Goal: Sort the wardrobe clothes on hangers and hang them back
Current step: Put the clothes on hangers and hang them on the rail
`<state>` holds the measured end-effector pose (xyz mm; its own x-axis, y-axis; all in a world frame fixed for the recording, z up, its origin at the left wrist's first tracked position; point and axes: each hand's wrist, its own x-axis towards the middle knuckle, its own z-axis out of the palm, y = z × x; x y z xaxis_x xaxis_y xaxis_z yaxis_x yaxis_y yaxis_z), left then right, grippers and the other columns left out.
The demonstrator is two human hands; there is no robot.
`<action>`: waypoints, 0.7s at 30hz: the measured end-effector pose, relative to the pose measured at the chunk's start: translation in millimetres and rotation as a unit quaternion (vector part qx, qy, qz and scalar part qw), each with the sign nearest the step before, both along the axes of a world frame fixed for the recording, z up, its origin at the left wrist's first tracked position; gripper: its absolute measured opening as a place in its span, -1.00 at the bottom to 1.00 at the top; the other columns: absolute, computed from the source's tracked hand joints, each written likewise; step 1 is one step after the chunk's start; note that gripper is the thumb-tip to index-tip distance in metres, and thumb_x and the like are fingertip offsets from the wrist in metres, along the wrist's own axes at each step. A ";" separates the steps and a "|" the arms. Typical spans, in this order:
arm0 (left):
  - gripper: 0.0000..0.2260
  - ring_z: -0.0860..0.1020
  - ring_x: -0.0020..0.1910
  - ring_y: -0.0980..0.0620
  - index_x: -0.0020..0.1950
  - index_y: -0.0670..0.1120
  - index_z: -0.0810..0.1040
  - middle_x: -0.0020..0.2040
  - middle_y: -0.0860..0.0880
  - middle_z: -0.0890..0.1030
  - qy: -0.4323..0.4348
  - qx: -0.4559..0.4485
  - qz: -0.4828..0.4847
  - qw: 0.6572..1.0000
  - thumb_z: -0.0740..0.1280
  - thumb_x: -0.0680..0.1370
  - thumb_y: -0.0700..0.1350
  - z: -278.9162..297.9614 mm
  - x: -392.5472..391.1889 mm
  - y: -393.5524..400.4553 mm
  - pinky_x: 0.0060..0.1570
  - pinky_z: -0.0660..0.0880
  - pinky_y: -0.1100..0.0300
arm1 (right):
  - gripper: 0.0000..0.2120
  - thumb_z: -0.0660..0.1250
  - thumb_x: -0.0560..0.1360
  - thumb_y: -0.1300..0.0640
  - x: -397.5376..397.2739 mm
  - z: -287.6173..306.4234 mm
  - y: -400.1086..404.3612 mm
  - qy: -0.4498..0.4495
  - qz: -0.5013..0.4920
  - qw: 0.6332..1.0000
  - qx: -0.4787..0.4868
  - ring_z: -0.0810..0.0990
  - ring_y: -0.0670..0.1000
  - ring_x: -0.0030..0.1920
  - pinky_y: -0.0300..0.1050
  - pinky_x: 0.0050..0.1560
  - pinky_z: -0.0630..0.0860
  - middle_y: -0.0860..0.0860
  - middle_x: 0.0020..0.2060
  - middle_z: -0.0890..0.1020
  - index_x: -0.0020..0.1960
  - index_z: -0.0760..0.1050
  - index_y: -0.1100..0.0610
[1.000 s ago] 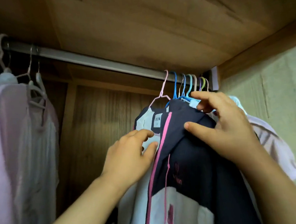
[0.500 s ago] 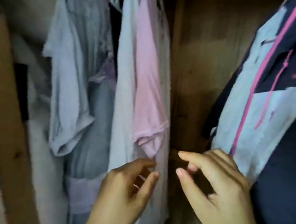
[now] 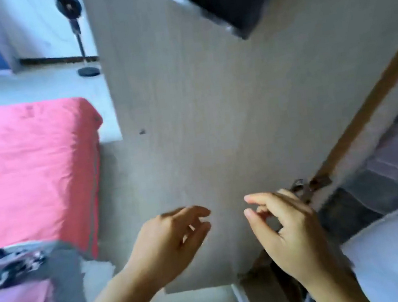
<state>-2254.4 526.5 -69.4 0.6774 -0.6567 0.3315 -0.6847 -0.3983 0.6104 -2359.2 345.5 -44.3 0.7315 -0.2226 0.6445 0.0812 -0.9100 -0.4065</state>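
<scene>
My left hand (image 3: 169,243) and my right hand (image 3: 287,230) hover side by side in front of the open grey wardrobe door (image 3: 203,137), fingers loosely curled and holding nothing. Hanging clothes (image 3: 393,171) in grey, lilac and white show at the right edge, inside the wardrobe past the door's hinge (image 3: 304,187). A pile of clothes (image 3: 23,288), pink and grey with a dark printed strip, lies at the lower left. No hanger is visible.
A bed with a pink cover (image 3: 31,173) fills the left side. A standing fan (image 3: 76,32) is on the floor behind it. A dark object (image 3: 228,0) hangs on the door at the top. Pale floor shows below the door.
My view has swung left and down from the wardrobe rail and hanging clothes to the open door and bed. Both hands let go of the navy jacket and now hang free.
</scene>
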 end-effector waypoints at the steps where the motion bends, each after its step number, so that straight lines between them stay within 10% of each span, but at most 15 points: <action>1: -0.71 0.47 -0.37 0.42 0.14 0.18 0.46 -0.20 0.28 0.58 0.000 0.014 0.038 0.999 0.16 0.47 0.20 -9.2 7.2 34.7 -0.34 0.51 0.30 | -0.81 0.30 0.44 0.06 18.1 -9.5 25.5 0.014 0.036 0.999 0.010 0.54 0.01 -0.31 -0.12 -0.18 0.45 -0.10 -0.37 0.58 -0.09 0.63 0.13; 21: -0.64 0.56 -0.29 0.27 0.10 0.09 0.62 -0.23 0.29 0.55 0.139 0.050 0.460 0.876 0.17 0.47 0.20 -89.3 -0.2 469.6 -0.24 0.59 0.21 | -0.76 0.28 0.38 -0.02 185.2 -101.2 458.5 0.228 0.475 0.850 0.006 0.47 -0.17 -0.24 -0.32 -0.16 0.41 -0.13 -0.30 0.58 -0.01 0.60 0.01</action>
<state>-2254.6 996.1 -158.7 0.9804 0.1921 0.0426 0.1221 -0.7638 0.6338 -2174.0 803.9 -145.4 0.7582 0.6029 0.2483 0.6086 -0.5178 -0.6012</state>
